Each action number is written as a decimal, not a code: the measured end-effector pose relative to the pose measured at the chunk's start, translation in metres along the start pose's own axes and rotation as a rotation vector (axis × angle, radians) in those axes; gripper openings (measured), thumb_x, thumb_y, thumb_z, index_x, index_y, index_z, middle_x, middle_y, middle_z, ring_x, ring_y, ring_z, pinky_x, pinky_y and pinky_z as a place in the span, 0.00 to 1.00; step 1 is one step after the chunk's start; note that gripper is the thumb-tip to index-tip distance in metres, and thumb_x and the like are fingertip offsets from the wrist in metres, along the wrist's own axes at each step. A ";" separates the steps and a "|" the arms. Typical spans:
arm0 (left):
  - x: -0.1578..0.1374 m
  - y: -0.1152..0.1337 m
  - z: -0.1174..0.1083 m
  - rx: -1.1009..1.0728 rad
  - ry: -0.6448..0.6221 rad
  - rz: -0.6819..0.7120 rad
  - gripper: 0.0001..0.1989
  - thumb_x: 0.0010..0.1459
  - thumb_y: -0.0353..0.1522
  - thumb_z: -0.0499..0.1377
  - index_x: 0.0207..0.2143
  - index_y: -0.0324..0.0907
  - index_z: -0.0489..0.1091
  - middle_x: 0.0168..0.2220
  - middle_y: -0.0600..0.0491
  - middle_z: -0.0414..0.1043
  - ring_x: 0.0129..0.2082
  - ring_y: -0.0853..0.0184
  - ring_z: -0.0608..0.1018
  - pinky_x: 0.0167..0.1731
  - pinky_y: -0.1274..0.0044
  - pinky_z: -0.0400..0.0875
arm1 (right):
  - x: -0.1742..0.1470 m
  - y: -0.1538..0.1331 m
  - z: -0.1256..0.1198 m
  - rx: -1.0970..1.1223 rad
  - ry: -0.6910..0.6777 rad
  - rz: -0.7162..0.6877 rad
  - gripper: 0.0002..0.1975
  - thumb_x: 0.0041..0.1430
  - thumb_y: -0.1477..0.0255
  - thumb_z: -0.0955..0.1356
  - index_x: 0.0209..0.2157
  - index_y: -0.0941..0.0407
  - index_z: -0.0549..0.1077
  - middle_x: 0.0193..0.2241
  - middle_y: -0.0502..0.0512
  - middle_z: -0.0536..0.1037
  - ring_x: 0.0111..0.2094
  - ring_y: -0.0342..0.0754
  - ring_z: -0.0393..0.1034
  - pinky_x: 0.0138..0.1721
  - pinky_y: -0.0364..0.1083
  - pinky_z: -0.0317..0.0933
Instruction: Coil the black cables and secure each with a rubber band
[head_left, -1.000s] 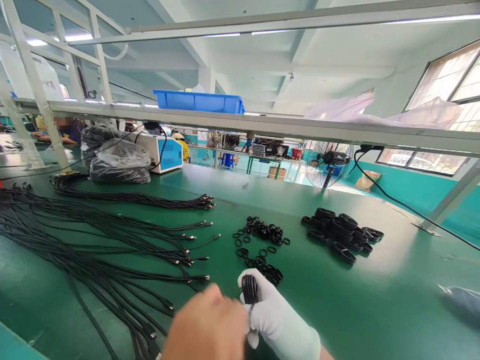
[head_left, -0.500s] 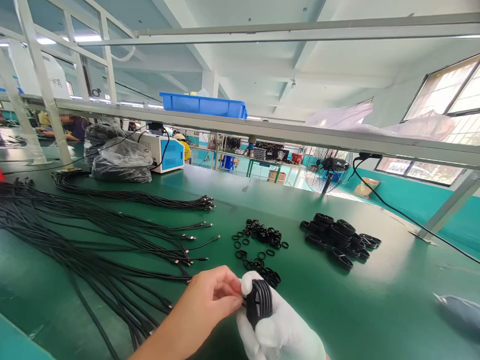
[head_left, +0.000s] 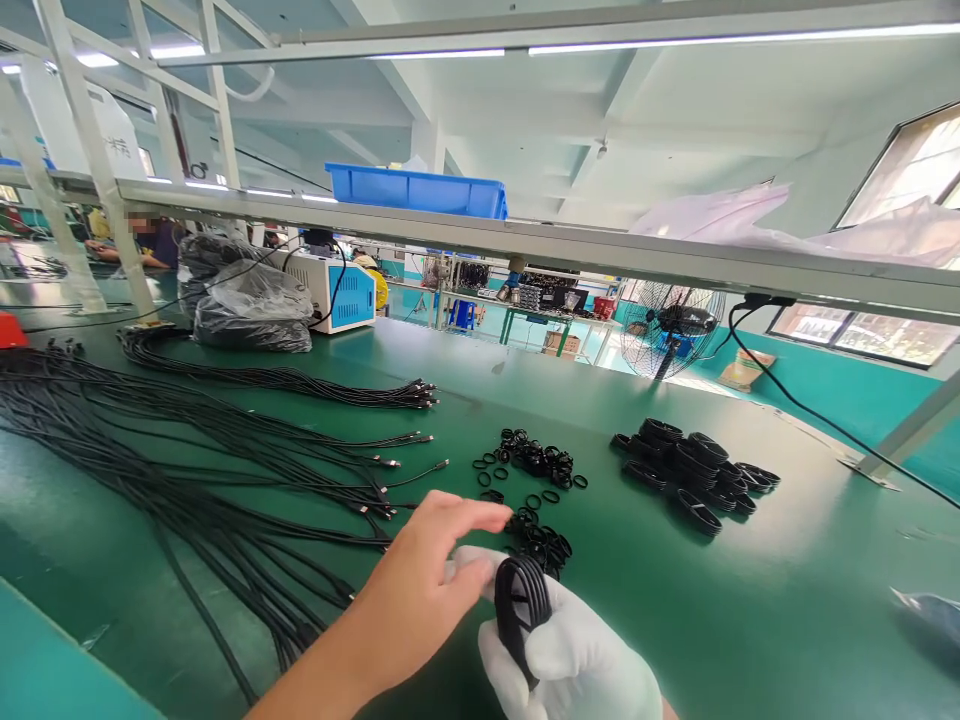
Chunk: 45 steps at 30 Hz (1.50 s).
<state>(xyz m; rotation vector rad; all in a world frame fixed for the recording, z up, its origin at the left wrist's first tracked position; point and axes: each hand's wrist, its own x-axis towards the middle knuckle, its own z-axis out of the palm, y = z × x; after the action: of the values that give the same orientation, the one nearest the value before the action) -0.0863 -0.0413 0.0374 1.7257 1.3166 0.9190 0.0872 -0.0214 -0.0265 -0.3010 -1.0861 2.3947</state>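
My right hand (head_left: 581,655), in a white glove, grips a coiled black cable (head_left: 536,590) between thumb and fingers. My bare left hand (head_left: 435,570) is just left of the coil, its thumb and fingers apart with nothing between them. Its fingertips reach toward a small pile of black rings (head_left: 551,548) on the green table. A second cluster of black rings (head_left: 544,460) lies a little farther back. To the left, loose black cables (head_left: 225,500) stretch across the table with their plugs pointing right. Finished-looking coiled cables (head_left: 686,465) are heaped on the right.
A bundle of cables (head_left: 300,385) lies behind the loose ones, near a plastic-wrapped black bag (head_left: 251,305) and a white-and-blue machine (head_left: 349,290). Overhead, a shelf (head_left: 585,240) carries a blue bin (head_left: 416,190). A fan (head_left: 667,325) stands beyond the table, and a black cord hangs at right.
My left hand has come off the coil and spread its fingers, moving slightly up toward the rings. The right hand still holds the coil. The view has shifted a little.
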 end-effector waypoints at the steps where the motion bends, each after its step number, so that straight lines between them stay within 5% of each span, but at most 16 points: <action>1: 0.002 0.002 -0.005 0.019 -0.107 0.010 0.19 0.53 0.30 0.53 0.48 0.52 0.68 0.48 0.53 0.66 0.46 0.64 0.69 0.40 0.77 0.65 | 0.000 0.002 -0.001 0.030 -0.022 0.020 0.35 0.40 0.70 0.70 0.52 0.61 0.60 0.20 0.52 0.74 0.16 0.41 0.63 0.16 0.38 0.53; 4: 0.013 0.002 -0.014 -0.032 -0.282 -0.028 0.17 0.52 0.33 0.56 0.46 0.52 0.71 0.40 0.54 0.69 0.40 0.65 0.71 0.36 0.78 0.65 | 0.003 0.007 0.002 0.139 0.002 -0.006 0.26 0.45 0.66 0.69 0.47 0.60 0.66 0.28 0.56 0.75 0.24 0.44 0.69 0.22 0.41 0.60; 8: 0.028 -0.008 -0.011 -0.175 -0.240 -0.152 0.14 0.47 0.34 0.61 0.39 0.44 0.73 0.25 0.60 0.62 0.24 0.72 0.66 0.25 0.80 0.62 | 0.013 0.004 0.016 0.113 0.190 -0.089 0.21 0.51 0.59 0.67 0.41 0.60 0.70 0.38 0.59 0.71 0.36 0.46 0.66 0.37 0.46 0.61; 13: 0.031 -0.018 0.002 -0.289 -0.104 -0.251 0.14 0.49 0.37 0.58 0.37 0.37 0.70 0.19 0.60 0.64 0.17 0.73 0.67 0.19 0.80 0.62 | 0.020 0.001 0.018 -0.272 0.420 -0.215 0.29 0.40 0.67 0.75 0.45 0.57 0.66 0.33 0.53 0.68 0.33 0.44 0.63 0.31 0.44 0.59; 16: 0.024 -0.020 0.004 -0.322 0.005 -0.257 0.13 0.54 0.40 0.53 0.30 0.37 0.67 0.22 0.57 0.67 0.16 0.75 0.65 0.17 0.81 0.59 | 0.016 0.002 0.013 -0.199 0.411 -0.166 0.32 0.41 0.64 0.74 0.48 0.55 0.62 0.40 0.57 0.67 0.39 0.49 0.65 0.35 0.48 0.62; 19: 0.015 -0.020 0.007 -0.349 -0.050 -0.304 0.13 0.50 0.40 0.57 0.26 0.38 0.64 0.20 0.58 0.65 0.15 0.77 0.61 0.16 0.83 0.53 | 0.013 0.001 0.014 -0.150 0.366 -0.131 0.32 0.42 0.64 0.74 0.49 0.54 0.61 0.45 0.58 0.65 0.45 0.52 0.65 0.38 0.50 0.63; 24: 0.003 -0.023 0.019 -0.472 -0.070 -0.318 0.11 0.45 0.36 0.60 0.24 0.39 0.62 0.19 0.62 0.58 0.18 0.78 0.55 0.18 0.83 0.47 | 0.018 -0.001 0.018 -0.233 0.381 -0.102 0.29 0.33 0.73 0.76 0.40 0.57 0.66 0.36 0.54 0.71 0.38 0.50 0.69 0.32 0.44 0.61; 27: 0.001 -0.024 0.022 -0.497 -0.080 -0.293 0.09 0.47 0.35 0.58 0.24 0.39 0.62 0.19 0.61 0.57 0.19 0.76 0.56 0.19 0.83 0.48 | 0.017 -0.002 0.018 -0.200 0.333 -0.077 0.27 0.37 0.70 0.76 0.40 0.59 0.66 0.37 0.57 0.72 0.39 0.51 0.69 0.33 0.46 0.62; 31: 0.001 -0.024 0.018 -0.237 -0.009 -0.275 0.11 0.53 0.37 0.53 0.22 0.40 0.62 0.18 0.60 0.59 0.18 0.74 0.59 0.20 0.81 0.53 | 0.013 -0.002 0.017 -0.119 0.326 -0.045 0.25 0.39 0.69 0.75 0.40 0.59 0.66 0.38 0.57 0.70 0.40 0.50 0.68 0.33 0.46 0.64; 34: -0.001 -0.027 0.018 0.036 0.175 -0.088 0.06 0.53 0.30 0.52 0.31 0.42 0.68 0.29 0.56 0.67 0.25 0.71 0.67 0.27 0.79 0.62 | 0.013 -0.001 0.018 -0.114 0.339 -0.028 0.25 0.37 0.71 0.75 0.40 0.59 0.67 0.38 0.55 0.69 0.37 0.48 0.68 0.31 0.45 0.64; 38: -0.006 -0.035 0.027 0.207 0.255 0.136 0.17 0.47 0.21 0.49 0.35 0.45 0.71 0.33 0.55 0.69 0.30 0.69 0.72 0.32 0.79 0.66 | 0.018 0.002 0.020 -0.177 0.366 -0.011 0.25 0.31 0.79 0.74 0.37 0.61 0.69 0.34 0.55 0.72 0.34 0.48 0.69 0.30 0.45 0.64; 45: -0.001 -0.043 0.036 0.155 0.367 0.077 0.15 0.48 0.22 0.49 0.30 0.44 0.72 0.28 0.56 0.71 0.27 0.69 0.74 0.29 0.79 0.68 | 0.020 0.006 0.017 -0.161 0.351 -0.030 0.27 0.31 0.84 0.70 0.40 0.60 0.71 0.37 0.56 0.73 0.37 0.50 0.70 0.32 0.46 0.64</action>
<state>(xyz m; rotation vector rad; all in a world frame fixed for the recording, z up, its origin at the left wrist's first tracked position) -0.0725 -0.0398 -0.0169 1.7927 1.6007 1.2505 0.0613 -0.0252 -0.0192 -0.7242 -1.1064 2.1252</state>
